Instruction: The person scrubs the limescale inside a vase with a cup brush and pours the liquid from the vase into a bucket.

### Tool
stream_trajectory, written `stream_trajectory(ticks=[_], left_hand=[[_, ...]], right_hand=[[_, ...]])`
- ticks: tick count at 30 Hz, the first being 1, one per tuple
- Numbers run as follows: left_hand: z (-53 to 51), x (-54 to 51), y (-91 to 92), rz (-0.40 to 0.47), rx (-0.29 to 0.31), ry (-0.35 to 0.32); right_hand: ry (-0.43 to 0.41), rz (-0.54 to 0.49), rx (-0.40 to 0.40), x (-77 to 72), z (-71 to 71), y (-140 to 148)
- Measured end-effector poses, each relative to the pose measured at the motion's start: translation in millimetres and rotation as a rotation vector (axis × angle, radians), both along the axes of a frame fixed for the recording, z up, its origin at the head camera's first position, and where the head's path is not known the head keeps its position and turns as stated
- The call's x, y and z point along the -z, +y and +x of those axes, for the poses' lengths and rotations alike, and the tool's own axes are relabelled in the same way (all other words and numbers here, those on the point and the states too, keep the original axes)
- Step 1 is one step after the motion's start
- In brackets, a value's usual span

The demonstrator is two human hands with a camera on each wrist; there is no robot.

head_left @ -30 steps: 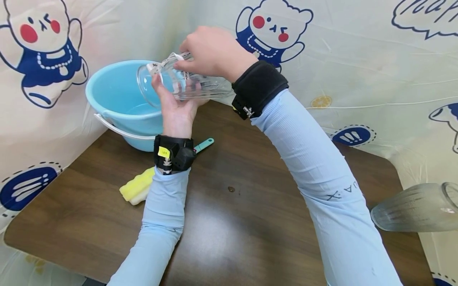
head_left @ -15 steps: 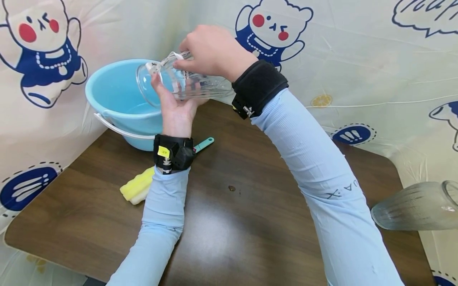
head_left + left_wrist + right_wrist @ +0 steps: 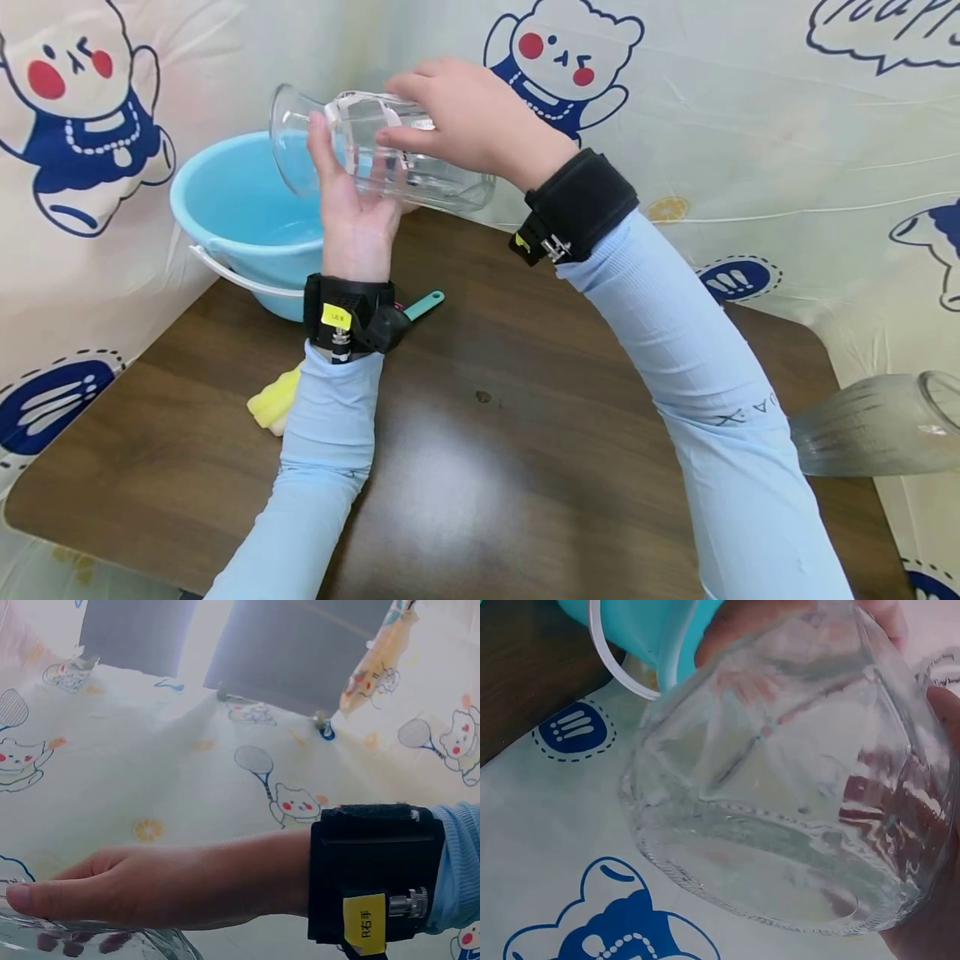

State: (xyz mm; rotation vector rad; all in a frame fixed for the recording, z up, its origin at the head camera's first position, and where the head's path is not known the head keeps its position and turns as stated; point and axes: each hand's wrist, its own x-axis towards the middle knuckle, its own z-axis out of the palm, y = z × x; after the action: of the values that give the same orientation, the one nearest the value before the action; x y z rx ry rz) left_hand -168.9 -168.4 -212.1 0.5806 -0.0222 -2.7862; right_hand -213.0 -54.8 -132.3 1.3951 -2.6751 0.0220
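Observation:
A clear glass vase (image 3: 442, 179) with a flared rim and a white ribbon at its neck is held nearly level, mouth leftward above the light blue bucket (image 3: 247, 250). My left hand (image 3: 356, 221) holds it from below, thumb up beside the neck and fingers behind the glass. From above, my right hand (image 3: 480, 121) grips the body, its thumb on the near side. In the left wrist view, the right hand (image 3: 127, 889) lies over the glass. Filling the right wrist view is the vase's base (image 3: 780, 855), with fingers partly seen through it.
On the brown table (image 3: 562, 400), a yellow and white sponge (image 3: 276, 400) lies partly behind the left sleeve. A teal handle (image 3: 425, 306) shows past the left wrist; its other end is hidden. A greyish ribbed glass vase (image 3: 873, 425) is at the right edge.
The vase's mouth has risen and moved slightly left, while its base sits a little lower. My right hand has shifted right with it, and the left hand has moved slightly left.

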Motion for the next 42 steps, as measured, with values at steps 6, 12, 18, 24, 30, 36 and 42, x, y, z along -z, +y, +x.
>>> stream_trajectory(ticks=[6,12,18,24,30,36,42], left_hand=[[5.2,-10.7,4.8,-0.171,0.002,-0.029],[9.7,-20.2,14.6,-0.353,0.002,0.007],[11.9,-26.8,30.6,-0.520,0.000,0.084],[16.6,-31.0,44.3,-0.704,-0.016,0.204],[16.8,-35.2,50.6,-0.771,-0.010,0.303],[13.3,-37.1,58.9,-0.860,0.022,0.405],[9.4,-37.7,69.0,-0.998,0.073,0.431]], right_hand=[[0.025,-0.064,0.019,4.9,3.4,16.3],[-0.046,-0.148,0.039,7.6,6.0,35.4],[-0.109,-0.240,0.080,11.6,8.3,53.6],[-0.155,-0.351,0.094,17.0,9.6,66.6],[-0.158,-0.480,0.068,22.9,12.8,77.0],[-0.208,-0.574,0.059,29.5,12.6,86.7],[-0.267,-0.715,0.060,39.8,22.2,95.4]])
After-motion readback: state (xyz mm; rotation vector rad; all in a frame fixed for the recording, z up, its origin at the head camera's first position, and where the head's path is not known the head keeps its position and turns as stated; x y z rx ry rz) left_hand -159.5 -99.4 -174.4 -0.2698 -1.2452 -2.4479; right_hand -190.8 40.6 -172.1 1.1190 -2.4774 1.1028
